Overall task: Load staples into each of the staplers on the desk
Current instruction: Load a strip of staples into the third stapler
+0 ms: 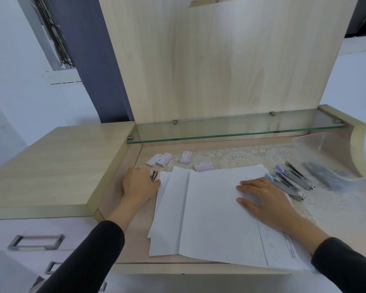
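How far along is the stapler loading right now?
Nothing shows as finished. In hand: the left hand grips a pink stapler at the papers' left edge; the right hand lies flat on the papers. Left: two staplers, purple- and blue-tipped, lie open on the right, and four staple boxes sit closed behind the papers.

A single head-worn wide-angle camera looks forward and steeply down from close above the bench (336,210), with its wooden back panel (220,70) straight ahead.
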The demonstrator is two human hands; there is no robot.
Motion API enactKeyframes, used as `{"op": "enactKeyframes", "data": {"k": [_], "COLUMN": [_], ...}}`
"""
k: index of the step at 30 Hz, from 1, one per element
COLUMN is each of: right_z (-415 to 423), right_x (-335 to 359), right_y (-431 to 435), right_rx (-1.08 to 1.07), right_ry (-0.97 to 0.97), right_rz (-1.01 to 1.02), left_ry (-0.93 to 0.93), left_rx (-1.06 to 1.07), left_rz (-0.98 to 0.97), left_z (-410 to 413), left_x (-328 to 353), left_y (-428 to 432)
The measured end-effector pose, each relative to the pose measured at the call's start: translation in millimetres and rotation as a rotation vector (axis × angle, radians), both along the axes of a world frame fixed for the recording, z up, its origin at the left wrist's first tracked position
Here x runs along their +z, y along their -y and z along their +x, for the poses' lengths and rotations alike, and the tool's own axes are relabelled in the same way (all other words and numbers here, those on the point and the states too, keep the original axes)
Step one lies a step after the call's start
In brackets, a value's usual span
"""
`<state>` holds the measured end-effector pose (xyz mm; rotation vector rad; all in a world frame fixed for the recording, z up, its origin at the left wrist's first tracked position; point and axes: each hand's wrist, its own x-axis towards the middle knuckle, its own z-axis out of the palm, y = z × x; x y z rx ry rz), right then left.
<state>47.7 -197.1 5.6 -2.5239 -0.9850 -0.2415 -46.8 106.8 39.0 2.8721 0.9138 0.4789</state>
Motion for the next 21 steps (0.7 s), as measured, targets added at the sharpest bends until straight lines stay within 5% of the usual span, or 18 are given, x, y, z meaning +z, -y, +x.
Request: {"op": "enactKeyframes", "data": {"k": [4, 21], "right_z": [1.3, 1.0], "right_x": [0.3, 1.3], "right_y": [-0.2, -1.1], "right_rx": [0.009, 0.011], "right_ry": [-0.005, 0.014], "right_rz": [0.01, 0.023], "left_ry": [-0.001, 0.733], "left_rx": [0.025, -0.101], "left_rz": [-0.086, -0.567], "left_z": [3.9, -10.5], "left_x": [-0.1, 21.0], "left_y": [-3.7, 40.2]}}
